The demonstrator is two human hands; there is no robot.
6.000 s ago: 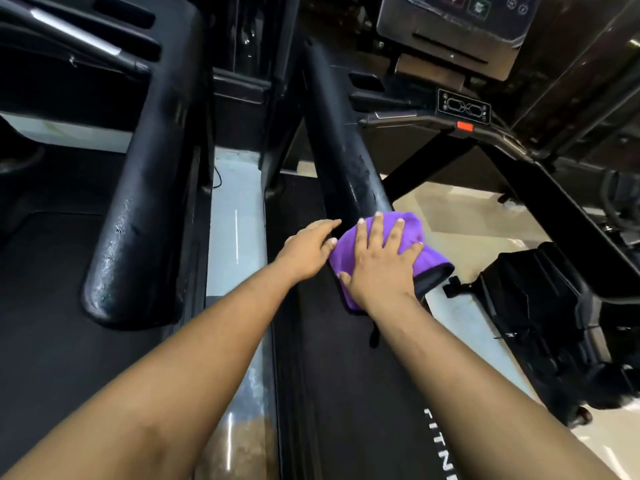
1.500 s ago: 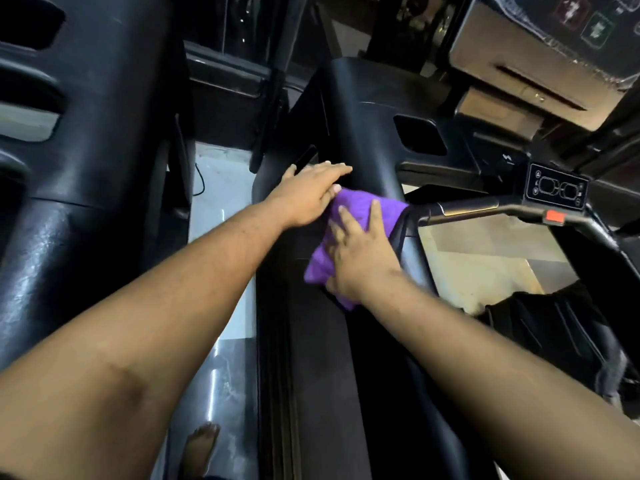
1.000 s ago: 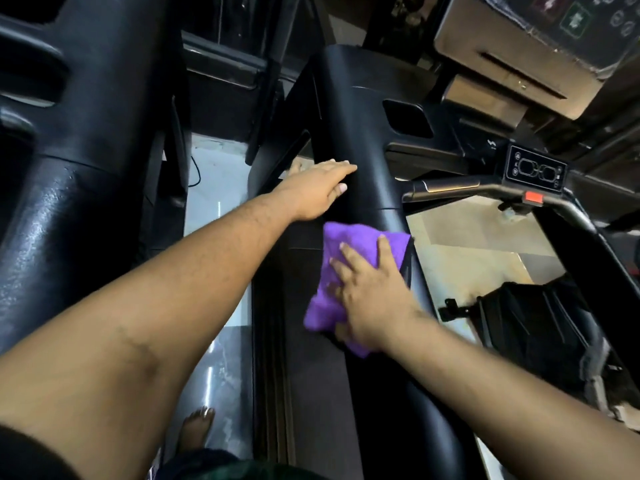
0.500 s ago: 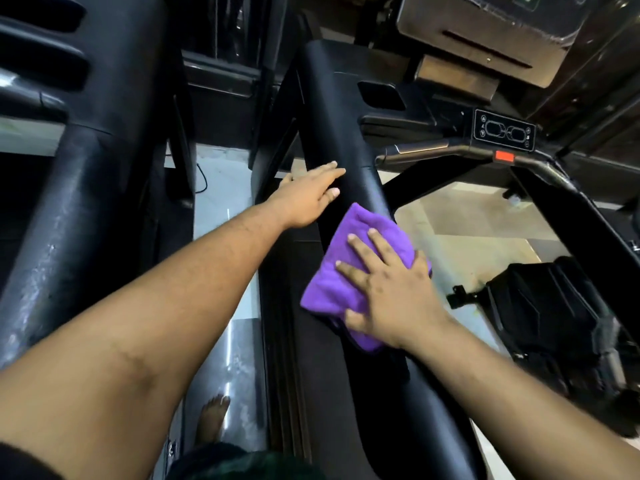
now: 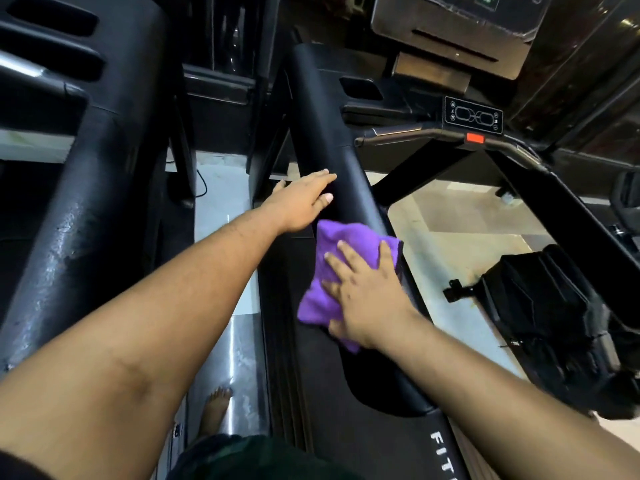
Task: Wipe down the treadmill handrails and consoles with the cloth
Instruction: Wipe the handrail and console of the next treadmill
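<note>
A purple cloth [image 5: 327, 258] lies folded over the black padded left handrail [image 5: 322, 140] of the treadmill. My right hand [image 5: 363, 296] presses flat on the cloth with its fingers spread. My left hand [image 5: 301, 202] rests open on the handrail's left side just above the cloth, holding nothing. The console [image 5: 450, 32] sits at the top right. Below it are a small control panel [image 5: 473, 115] and a red button [image 5: 475, 137] on the crossbar.
A neighbouring treadmill's worn black handrail [image 5: 79, 216] runs down the left. A strip of pale floor [image 5: 221, 216] lies between the machines, with my bare foot [image 5: 214, 410] on it. The belt [image 5: 346, 438] is below. A black machine [image 5: 554, 323] stands on the right.
My right hand has slid the cloth a little down the handrail toward me. My left hand has stayed on the rail above it. The view has tilted slightly.
</note>
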